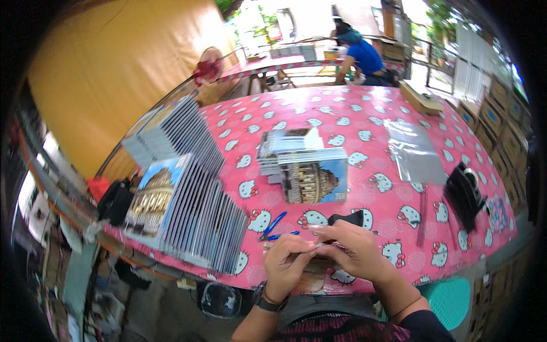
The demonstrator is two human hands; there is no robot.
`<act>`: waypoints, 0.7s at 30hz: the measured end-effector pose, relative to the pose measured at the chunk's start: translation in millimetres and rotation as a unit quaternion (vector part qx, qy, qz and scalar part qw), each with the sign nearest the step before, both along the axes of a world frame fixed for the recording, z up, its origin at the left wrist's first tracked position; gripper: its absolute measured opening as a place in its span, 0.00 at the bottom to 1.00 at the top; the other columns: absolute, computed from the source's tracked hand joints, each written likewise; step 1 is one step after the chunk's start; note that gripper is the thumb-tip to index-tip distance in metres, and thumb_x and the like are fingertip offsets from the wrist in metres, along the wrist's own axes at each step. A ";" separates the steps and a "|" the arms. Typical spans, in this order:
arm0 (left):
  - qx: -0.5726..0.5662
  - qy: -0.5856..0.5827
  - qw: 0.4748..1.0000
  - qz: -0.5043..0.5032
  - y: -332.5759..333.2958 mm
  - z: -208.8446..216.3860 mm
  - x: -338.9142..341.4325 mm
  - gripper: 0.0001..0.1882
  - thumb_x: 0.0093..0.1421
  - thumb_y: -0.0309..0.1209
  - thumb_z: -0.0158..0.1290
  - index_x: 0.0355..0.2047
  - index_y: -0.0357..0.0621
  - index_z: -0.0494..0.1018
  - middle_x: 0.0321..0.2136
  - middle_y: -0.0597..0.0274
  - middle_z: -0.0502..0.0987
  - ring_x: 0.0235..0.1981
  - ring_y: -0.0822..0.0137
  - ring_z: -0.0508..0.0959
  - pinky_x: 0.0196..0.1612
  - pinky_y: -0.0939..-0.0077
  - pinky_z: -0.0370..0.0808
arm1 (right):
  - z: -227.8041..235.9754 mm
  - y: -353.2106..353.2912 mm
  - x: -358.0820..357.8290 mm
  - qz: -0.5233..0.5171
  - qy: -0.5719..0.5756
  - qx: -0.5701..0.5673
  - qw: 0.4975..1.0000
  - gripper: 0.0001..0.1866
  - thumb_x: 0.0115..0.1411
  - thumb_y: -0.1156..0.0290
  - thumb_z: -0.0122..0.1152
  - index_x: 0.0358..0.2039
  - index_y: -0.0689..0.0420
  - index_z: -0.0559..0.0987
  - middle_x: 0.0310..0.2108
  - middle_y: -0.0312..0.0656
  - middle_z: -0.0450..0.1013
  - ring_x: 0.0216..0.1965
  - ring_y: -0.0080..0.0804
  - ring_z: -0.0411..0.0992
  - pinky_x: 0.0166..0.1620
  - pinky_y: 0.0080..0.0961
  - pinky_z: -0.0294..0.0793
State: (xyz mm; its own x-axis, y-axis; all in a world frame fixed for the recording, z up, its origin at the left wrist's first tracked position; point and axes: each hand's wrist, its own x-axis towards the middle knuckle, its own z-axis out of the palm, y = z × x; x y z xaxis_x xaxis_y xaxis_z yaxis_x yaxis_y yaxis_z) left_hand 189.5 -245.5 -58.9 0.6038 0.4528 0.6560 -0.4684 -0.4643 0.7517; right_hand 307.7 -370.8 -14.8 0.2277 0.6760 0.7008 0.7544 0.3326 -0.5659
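My left hand and my right hand meet over the table's near edge. Fingertips of both pinch a small, pale thing too small and covered to name. Below them a brownish flat piece partly shows at the edge. Just beyond my left hand lies a pair of blue-handled pliers, its handles spread. A black object sits behind my right hand, partly covered by it. Farther off stands a small stack of flat, book-like items, with a building pictured on the front one.
Tall rows of similar items fill the table's left side. Clear plastic sheets and a black device lie on the right of the pink patterned tablecloth. A person in blue works at a far table. A turquoise stool stands near right.
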 end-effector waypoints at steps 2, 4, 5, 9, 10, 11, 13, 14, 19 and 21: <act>0.009 0.010 1.000 -0.007 2.1 -1.9 2.6 0.08 0.50 0.17 0.58 0.32 0.37 0.75 0.30 0.59 0.77 0.32 0.66 0.77 0.36 0.77 0.73 | 2.2 -2.6 -2.4 -0.030 -0.018 -0.019 0.999 0.20 0.51 0.77 0.62 0.47 0.60 0.75 0.27 0.43 0.72 0.27 0.37 0.70 0.32 0.27 0.70; -0.068 0.031 0.997 -0.026 -4.8 4.3 4.3 0.09 0.51 0.19 0.57 0.34 0.38 0.75 0.30 0.60 0.77 0.32 0.66 0.77 0.38 0.77 0.73 | 1.2 -6.9 -2.3 -0.033 0.012 -0.039 0.999 0.21 0.51 0.77 0.62 0.47 0.60 0.74 0.29 0.43 0.72 0.29 0.35 0.71 0.33 0.27 0.71; -0.105 0.041 0.993 -0.037 -5.6 5.4 2.2 0.09 0.52 0.19 0.57 0.35 0.38 0.75 0.30 0.61 0.77 0.32 0.65 0.77 0.39 0.77 0.73 | 1.4 -4.3 -3.9 -0.022 0.030 -0.054 0.998 0.22 0.50 0.78 0.63 0.48 0.60 0.73 0.30 0.44 0.72 0.29 0.34 0.71 0.33 0.27 0.71; 0.035 0.038 0.995 0.082 12.0 2.4 -8.9 0.28 0.51 0.24 0.61 0.51 0.35 0.63 0.46 0.57 0.69 0.50 0.66 0.69 0.54 0.70 0.66 | 7.2 -1.4 2.1 0.042 0.108 -0.076 0.990 0.27 0.50 0.79 0.65 0.52 0.60 0.69 0.34 0.41 0.71 0.33 0.28 0.70 0.38 0.25 0.71; 0.045 0.050 0.990 0.121 21.5 -6.1 -14.5 0.33 0.51 0.28 0.62 0.55 0.37 0.58 0.49 0.56 0.66 0.53 0.65 0.65 0.57 0.68 0.62 | 8.7 -1.7 2.4 0.061 0.156 -0.026 0.986 0.28 0.50 0.79 0.65 0.52 0.60 0.68 0.33 0.39 0.70 0.33 0.27 0.70 0.38 0.24 0.71; -0.014 0.036 0.994 0.101 26.3 -19.8 -15.2 0.32 0.51 0.29 0.62 0.53 0.36 0.60 0.49 0.56 0.67 0.52 0.65 0.66 0.54 0.68 0.64 | 11.3 -1.6 2.3 0.080 0.203 0.024 0.976 0.28 0.49 0.78 0.66 0.52 0.60 0.68 0.33 0.37 0.70 0.34 0.26 0.69 0.39 0.23 0.70; -0.128 0.008 0.989 0.069 33.3 -47.2 -24.0 0.29 0.51 0.32 0.62 0.50 0.35 0.64 0.48 0.54 0.68 0.49 0.65 0.68 0.49 0.70 0.67 | 35.1 8.0 9.9 0.055 0.226 0.146 0.962 0.30 0.50 0.74 0.67 0.53 0.60 0.66 0.35 0.35 0.69 0.37 0.23 0.68 0.41 0.18 0.68; -0.107 0.101 0.989 0.000 39.2 -53.8 -36.3 0.25 0.51 0.30 0.63 0.47 0.34 0.67 0.45 0.57 0.68 0.45 0.67 0.70 0.47 0.73 0.68 | 51.7 17.6 10.2 0.050 0.238 0.182 0.953 0.30 0.51 0.71 0.66 0.53 0.60 0.66 0.35 0.35 0.69 0.37 0.22 0.67 0.41 0.17 0.67; -0.067 -0.061 0.956 0.278 40.0 47.2 -107.8 0.22 0.50 0.20 0.60 0.46 0.34 0.67 0.46 0.59 0.69 0.44 0.72 0.71 0.44 0.79 0.72 | 127.9 104.3 -16.5 0.127 0.353 0.283 0.883 0.23 0.58 0.70 0.58 0.53 0.60 0.66 0.32 0.35 0.68 0.31 0.18 0.63 0.38 0.17 0.66; -0.044 -0.215 0.919 0.328 65.1 94.3 -122.8 0.26 0.55 0.20 0.54 0.54 0.36 0.62 0.48 0.59 0.69 0.42 0.72 0.73 0.47 0.80 0.72 | 135.9 142.5 -4.2 0.160 0.292 0.220 0.917 0.19 0.59 0.73 0.56 0.51 0.59 0.69 0.33 0.36 0.69 0.32 0.19 0.65 0.36 0.18 0.66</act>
State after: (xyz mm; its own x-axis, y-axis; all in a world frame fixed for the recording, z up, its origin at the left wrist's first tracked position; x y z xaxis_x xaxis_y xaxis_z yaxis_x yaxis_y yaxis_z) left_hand 66.7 -180.4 35.4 -0.1254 0.6900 0.7128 -0.3716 -0.6989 0.6111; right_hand 303.5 -228.3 121.1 0.4905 0.4552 0.7431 0.1895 0.7766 -0.6008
